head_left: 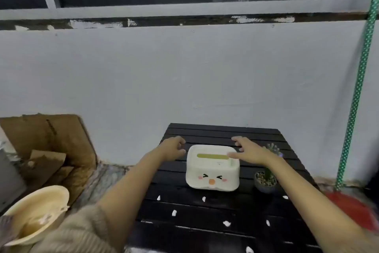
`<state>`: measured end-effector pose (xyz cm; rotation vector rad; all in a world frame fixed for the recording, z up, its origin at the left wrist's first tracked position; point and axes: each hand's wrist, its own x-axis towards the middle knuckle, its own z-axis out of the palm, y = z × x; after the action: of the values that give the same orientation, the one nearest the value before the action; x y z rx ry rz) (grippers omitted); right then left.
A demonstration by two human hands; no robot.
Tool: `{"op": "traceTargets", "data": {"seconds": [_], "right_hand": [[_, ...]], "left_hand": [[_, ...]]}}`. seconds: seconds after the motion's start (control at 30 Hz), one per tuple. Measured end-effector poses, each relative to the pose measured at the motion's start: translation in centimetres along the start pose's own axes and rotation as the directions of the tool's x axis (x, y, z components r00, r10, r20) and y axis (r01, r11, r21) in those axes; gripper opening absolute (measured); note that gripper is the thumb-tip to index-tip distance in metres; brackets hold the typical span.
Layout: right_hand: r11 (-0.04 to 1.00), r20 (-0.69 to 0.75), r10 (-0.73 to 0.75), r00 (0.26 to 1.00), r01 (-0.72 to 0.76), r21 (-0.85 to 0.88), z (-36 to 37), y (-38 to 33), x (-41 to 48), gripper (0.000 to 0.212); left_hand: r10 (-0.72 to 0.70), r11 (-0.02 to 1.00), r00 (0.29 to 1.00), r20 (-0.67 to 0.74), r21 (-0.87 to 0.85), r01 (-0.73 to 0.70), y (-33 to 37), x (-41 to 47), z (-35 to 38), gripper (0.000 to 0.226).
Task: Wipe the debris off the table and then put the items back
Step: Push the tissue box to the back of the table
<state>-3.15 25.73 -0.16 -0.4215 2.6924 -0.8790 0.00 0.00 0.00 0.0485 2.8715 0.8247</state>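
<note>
Meanwhile, both hands are reaching out over a black slatted table [215,230]. A white tissue box [212,167] with a cartoon face and a green slot is sitting at the table's middle. The left hand [174,149] is hovering just beside its left edge, fingers curled, gripping nothing. The right hand [247,150] is spreading open over its right top corner, empty. A small pot [265,182] holding pebbles and a cactus is standing near the right edge. White scraps [226,223] are lying scattered along the near side.
</note>
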Motion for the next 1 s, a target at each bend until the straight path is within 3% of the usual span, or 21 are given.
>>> {"op": "traceTargets", "data": {"seconds": [0.17, 0.4, 0.7, 1.0], "right_hand": [[0.997, -0.011, 0.074, 0.997, -0.074, 0.006, 2.7, 2.5, 0.0, 0.071], [0.995, -0.018, 0.09, 0.996, -0.089, 0.033, 4.4, 5.8, 0.5, 0.096], [0.997, -0.131, 0.029, 0.991, -0.018, 0.079, 6.0, 5.8, 1.0, 0.075], [0.996, -0.18, -0.022, 0.983, 0.036, 0.077, 5.5, 5.8, 3.6, 0.068]], "left_hand": [[-0.048, 0.999, 0.996, 0.076, 0.024, 0.047, -2.1, -0.1, 3.4, 0.048], [-0.047, 0.997, 0.995, 0.089, -0.056, 0.052, -3.3, 0.9, 6.3, 0.056], [0.063, 0.944, 0.997, -0.046, -0.321, -0.074, -3.5, 1.8, 8.0, 0.07], [0.149, 0.936, 0.973, -0.174, -0.292, -0.195, -3.3, 3.5, 7.0, 0.057]]}}
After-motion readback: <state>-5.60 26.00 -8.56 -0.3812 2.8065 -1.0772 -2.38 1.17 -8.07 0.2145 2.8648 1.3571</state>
